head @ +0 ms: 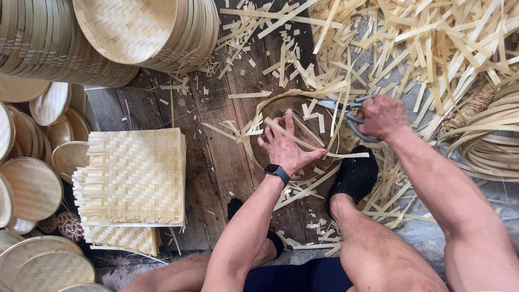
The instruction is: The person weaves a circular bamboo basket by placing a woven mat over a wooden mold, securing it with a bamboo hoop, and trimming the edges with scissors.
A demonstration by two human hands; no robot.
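My left hand presses flat, fingers spread, on a round woven bamboo tray that lies on the wooden planks. A dark watch sits on that wrist. My right hand grips the handles of large grey metal scissors, whose blades point left over the tray's far rim. Thin bamboo strips stick out around the tray's edge. My foot in a black sock rests against the tray's near right side.
A stack of square woven bamboo mats lies to the left. Finished round trays are stacked at top left and along the left edge. Cut bamboo strips litter the top right. Coiled bamboo hoops sit at right.
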